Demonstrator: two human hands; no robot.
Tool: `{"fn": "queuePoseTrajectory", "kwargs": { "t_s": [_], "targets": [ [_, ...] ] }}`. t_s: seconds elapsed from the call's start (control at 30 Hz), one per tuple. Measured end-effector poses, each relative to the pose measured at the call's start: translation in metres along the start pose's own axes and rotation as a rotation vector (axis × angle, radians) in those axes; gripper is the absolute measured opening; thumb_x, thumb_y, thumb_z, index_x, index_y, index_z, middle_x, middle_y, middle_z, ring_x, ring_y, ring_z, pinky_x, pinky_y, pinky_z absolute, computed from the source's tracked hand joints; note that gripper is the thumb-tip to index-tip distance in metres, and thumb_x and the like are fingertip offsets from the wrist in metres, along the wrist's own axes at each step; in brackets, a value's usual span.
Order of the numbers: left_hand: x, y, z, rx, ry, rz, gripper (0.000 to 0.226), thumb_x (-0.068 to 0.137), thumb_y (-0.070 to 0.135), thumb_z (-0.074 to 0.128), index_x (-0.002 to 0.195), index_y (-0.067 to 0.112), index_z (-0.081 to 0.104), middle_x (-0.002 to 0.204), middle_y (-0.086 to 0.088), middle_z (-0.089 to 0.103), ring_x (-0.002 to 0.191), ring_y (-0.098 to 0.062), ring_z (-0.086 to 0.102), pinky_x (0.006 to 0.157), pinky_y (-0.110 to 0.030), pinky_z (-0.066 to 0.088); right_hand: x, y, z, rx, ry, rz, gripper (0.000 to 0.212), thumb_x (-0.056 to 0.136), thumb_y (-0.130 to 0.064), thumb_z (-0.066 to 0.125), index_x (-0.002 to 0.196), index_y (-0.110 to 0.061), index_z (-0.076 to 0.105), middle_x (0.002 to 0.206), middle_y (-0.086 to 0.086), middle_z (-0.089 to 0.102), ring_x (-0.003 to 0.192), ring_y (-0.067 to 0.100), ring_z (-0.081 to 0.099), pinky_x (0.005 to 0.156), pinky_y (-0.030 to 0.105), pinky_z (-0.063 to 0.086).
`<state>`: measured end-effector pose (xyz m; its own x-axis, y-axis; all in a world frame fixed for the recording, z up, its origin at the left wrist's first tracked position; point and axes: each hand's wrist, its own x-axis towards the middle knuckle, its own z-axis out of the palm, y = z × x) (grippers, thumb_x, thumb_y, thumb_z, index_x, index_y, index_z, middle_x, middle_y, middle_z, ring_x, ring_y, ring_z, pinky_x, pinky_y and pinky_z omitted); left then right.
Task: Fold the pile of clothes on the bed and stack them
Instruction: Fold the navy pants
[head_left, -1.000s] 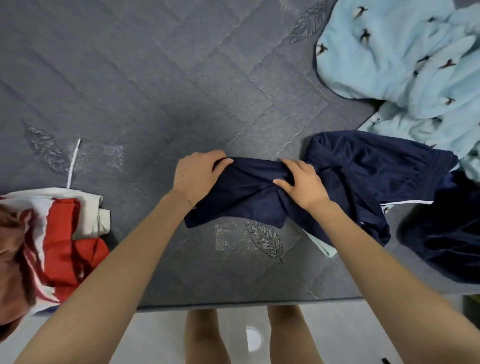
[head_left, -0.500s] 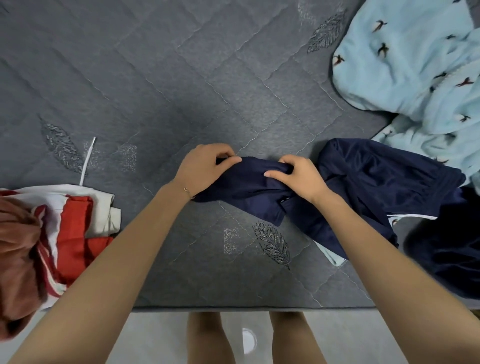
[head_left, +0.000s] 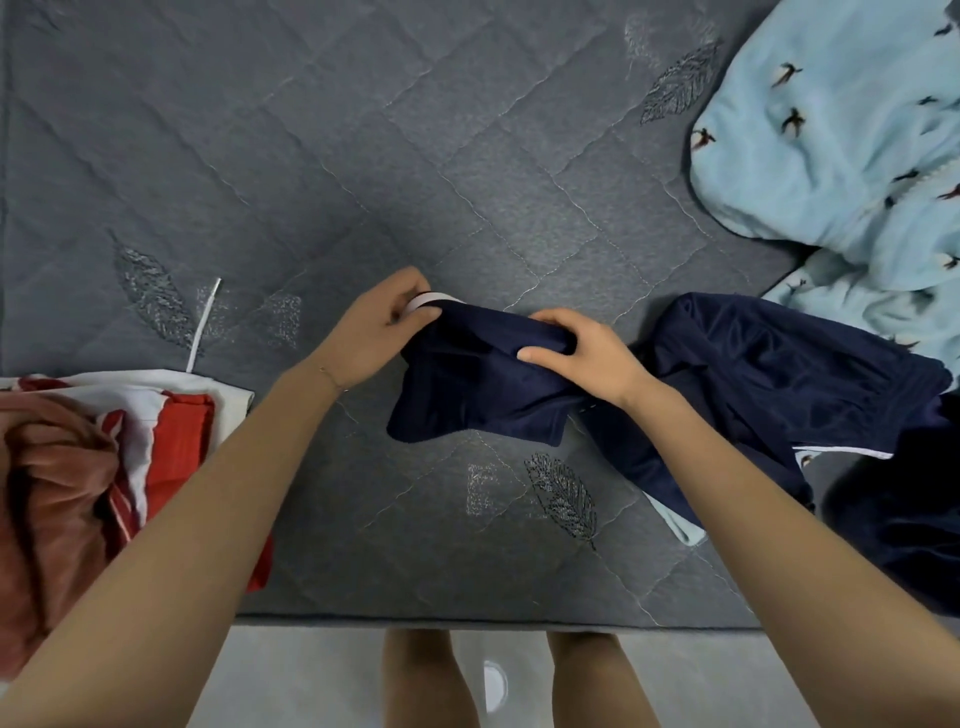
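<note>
The grey quilted bed (head_left: 363, 156) fills the view, its near edge running across the bottom. At the far right lies a crumpled pale blue fleece (head_left: 841, 156) printed with small birds. The navy garment (head_left: 483, 395) stretches from the right side toward the middle of the bed; its left end is bunched between the two hands and the rest trails on the cover. At the left edge sit red-and-white clothes (head_left: 182, 441) with a rust-brown piece (head_left: 57, 493) against them. A white cord (head_left: 205, 325) lies just beyond.

Both forearms reach forward over the bed's edge. The right hand (head_left: 587, 353) — knuckles up, thumb pointing left — grips a fold of the navy cloth, fingers curled over its top. The left hand (head_left: 374, 332) pinches the cloth's left corner, where a white band (head_left: 428, 300) shows at the fingertips.
</note>
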<state>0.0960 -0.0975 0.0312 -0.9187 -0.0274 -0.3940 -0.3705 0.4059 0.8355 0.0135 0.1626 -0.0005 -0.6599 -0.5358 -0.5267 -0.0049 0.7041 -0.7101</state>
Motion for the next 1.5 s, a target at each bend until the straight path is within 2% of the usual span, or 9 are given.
{"fn": "queuePoseTrajectory", "kwargs": {
  "t_s": [0.13, 0.27, 0.4, 0.77, 0.97, 1.07, 1.13, 1.3, 1.5],
  "targets": [
    [0.002, 0.005, 0.0, -0.024, -0.004, 0.031, 0.014, 0.098, 0.019, 0.056, 0.086, 0.016, 0.05, 0.075, 0.012, 0.049, 0.069, -0.002, 0.044, 0.063, -0.014, 0.036, 0.013, -0.032, 0.013, 0.075, -0.065, -0.083, 0.046, 0.083, -0.047, 0.073, 0.121, -0.023, 0.065, 0.116, -0.012, 0.067, 0.109, 0.004, 0.061, 0.1, 0.027, 0.045],
    [0.0, 0.0, -0.011, -0.048, -0.06, -0.015, 0.017, 0.094, 0.026, 0.063, 0.088, 0.012, 0.057, 0.081, 0.003, 0.061, 0.074, -0.005, 0.055, 0.066, -0.017, 0.042, 0.02, -0.06, 0.02, 0.179, -0.059, -0.079, 0.015, 0.088, -0.032, 0.072, 0.085, -0.018, 0.071, 0.079, -0.01, 0.069, 0.077, 0.007, 0.061, 0.078, 0.029, 0.048],
    [-0.005, -0.018, -0.032, 0.065, -0.109, 0.004, 0.021, 0.087, 0.025, 0.073, 0.088, 0.009, 0.059, 0.086, 0.005, 0.06, 0.076, -0.001, 0.053, 0.068, -0.013, 0.041, 0.022, -0.069, 0.013, 0.307, -0.015, -0.021, 0.019, 0.087, -0.023, 0.073, 0.074, -0.013, 0.065, 0.065, -0.01, 0.059, 0.064, 0.003, 0.053, 0.064, 0.019, 0.043],
    [-0.014, -0.034, -0.058, 0.076, -0.098, 0.007, 0.025, 0.096, 0.027, 0.06, 0.078, 0.022, 0.044, 0.066, 0.005, 0.041, 0.06, -0.007, 0.034, 0.057, -0.024, 0.03, 0.029, -0.099, 0.042, 0.304, -0.158, 0.001, 0.01, 0.087, -0.024, 0.074, 0.09, -0.019, 0.067, 0.079, -0.016, 0.064, 0.073, -0.004, 0.057, 0.073, 0.013, 0.044],
    [-0.014, -0.034, -0.087, 0.22, -0.256, -0.057, 0.028, 0.088, 0.035, 0.07, 0.074, 0.019, 0.051, 0.067, 0.004, 0.047, 0.059, -0.008, 0.04, 0.059, -0.024, 0.033, 0.046, -0.125, 0.056, 0.333, -0.04, -0.014, 0.022, 0.086, -0.014, 0.074, 0.075, -0.021, 0.056, 0.07, -0.007, 0.054, 0.066, 0.005, 0.048, 0.066, 0.016, 0.039],
    [-0.012, -0.052, -0.111, 0.414, -0.361, -0.104, 0.024, 0.088, 0.029, 0.071, 0.089, 0.008, 0.059, 0.084, -0.005, 0.06, 0.079, -0.021, 0.056, 0.071, -0.035, 0.042, 0.045, -0.126, 0.054, 0.357, 0.027, 0.008, 0.026, 0.087, -0.011, 0.072, 0.073, -0.018, 0.051, 0.068, -0.003, 0.05, 0.07, 0.012, 0.048, 0.069, 0.021, 0.04],
    [-0.013, -0.063, -0.128, 0.415, -0.318, -0.098, 0.016, 0.092, 0.025, 0.067, 0.09, 0.014, 0.055, 0.087, -0.006, 0.059, 0.085, -0.026, 0.057, 0.074, -0.037, 0.041, 0.045, -0.125, 0.055, 0.388, 0.101, 0.033, 0.025, 0.088, -0.012, 0.071, 0.075, -0.015, 0.05, 0.067, -0.004, 0.051, 0.067, 0.009, 0.051, 0.068, 0.02, 0.041],
    [-0.011, -0.065, -0.156, 0.174, -0.12, -0.054, 0.02, 0.096, 0.023, 0.061, 0.081, 0.03, 0.049, 0.075, 0.005, 0.055, 0.067, -0.004, 0.048, 0.065, -0.023, 0.039, 0.055, -0.127, 0.064, 0.302, 0.228, 0.056, 0.034, 0.086, -0.02, 0.074, 0.072, -0.02, 0.043, 0.064, -0.009, 0.049, 0.058, 0.003, 0.043, 0.061, 0.016, 0.037],
    [-0.002, -0.101, -0.182, 0.442, -0.01, -0.154, 0.009, 0.095, 0.011, 0.058, 0.095, 0.003, 0.062, 0.093, -0.016, 0.065, 0.089, -0.034, 0.059, 0.079, -0.039, 0.046, 0.071, -0.129, 0.071, 0.244, 0.252, 0.105, 0.03, 0.086, -0.026, 0.074, 0.072, -0.02, 0.048, 0.065, -0.013, 0.058, 0.062, 0.003, 0.049, 0.062, 0.017, 0.039]
  ]
}}
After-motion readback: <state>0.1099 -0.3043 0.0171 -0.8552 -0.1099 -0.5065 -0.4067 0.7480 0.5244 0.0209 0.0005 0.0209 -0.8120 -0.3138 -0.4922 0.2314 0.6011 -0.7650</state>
